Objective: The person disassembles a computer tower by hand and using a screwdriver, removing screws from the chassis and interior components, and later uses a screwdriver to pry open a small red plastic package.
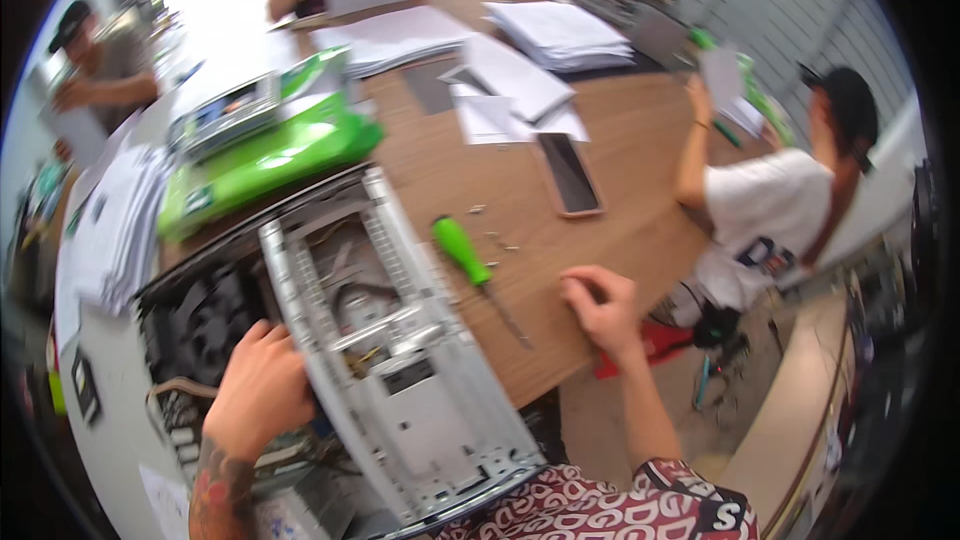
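An opened metal computer case (440,410) lies on the table in front of me, its inside partly bare. My left hand (262,380) reaches into it with bent fingers, beside the long silver drive-bay frame (330,380); the fingertips are hidden. Near the fingers sits a black fan part (215,325). My right hand (603,308) is held at the table's near right edge, fingers curled and pressed together. Whatever it may hold is too small to tell. Between that hand and the case lies a screwdriver (462,250) with a green handle. Several small screws (495,240) are scattered next to it.
Beyond the case, a metal drive-like unit (232,118) rests on a green plastic package (270,165). A phone (570,175) lies past my right hand. Paper stacks (555,35) cover the far side. A person in white (770,200) sits at right; others are around the table.
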The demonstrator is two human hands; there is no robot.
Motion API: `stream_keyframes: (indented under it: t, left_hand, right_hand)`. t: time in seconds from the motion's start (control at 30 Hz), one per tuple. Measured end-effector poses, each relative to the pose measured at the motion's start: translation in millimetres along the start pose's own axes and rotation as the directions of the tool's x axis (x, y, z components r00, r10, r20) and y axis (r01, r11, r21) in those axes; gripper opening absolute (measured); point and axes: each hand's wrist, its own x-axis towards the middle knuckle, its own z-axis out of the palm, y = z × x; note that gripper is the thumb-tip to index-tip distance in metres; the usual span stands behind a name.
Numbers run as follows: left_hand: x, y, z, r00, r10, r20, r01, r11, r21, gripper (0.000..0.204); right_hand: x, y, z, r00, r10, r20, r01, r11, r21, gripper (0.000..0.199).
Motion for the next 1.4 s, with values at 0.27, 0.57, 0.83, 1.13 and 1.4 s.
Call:
stream_keyframes:
  t: [0.27,0.57,0.83,1.13,1.4]
  left_hand:
    - [5.2,8.3,5.5,0.999,0.006,-0.034,-0.006,1.000,0.007,0.029]
    - [3.6,4.1,6.0,0.998,0.007,-0.054,-0.006,1.000,0.021,0.029]
    - [2.3,5.3,0.1,1.000,0.011,-0.007,-0.010,0.999,0.046,0.030]
    - [1.9,6.0,1.6,1.000,0.001,-0.031,0.000,1.000,0.020,0.027]
    - [3.4,6.2,0.9,1.000,-0.015,-0.003,0.015,1.000,0.016,0.028]
  right_hand:
    - [-7.2,-0.8,-5.3,0.993,-0.121,-0.005,0.121,0.992,-0.020,0.008]
    - [-10.5,1.8,1.4,0.973,-0.164,-0.160,0.166,0.986,0.001,0.008]
    - [-23.0,5.8,-2.3,0.963,-0.064,-0.263,0.067,0.998,0.002,0.006]
    - [-24.0,2.1,-3.9,0.940,-0.186,-0.286,0.167,0.982,-0.090,0.008]
    - [-51.2,42.5,-38.6,0.821,-0.330,-0.466,0.199,0.930,-0.308,0.012]
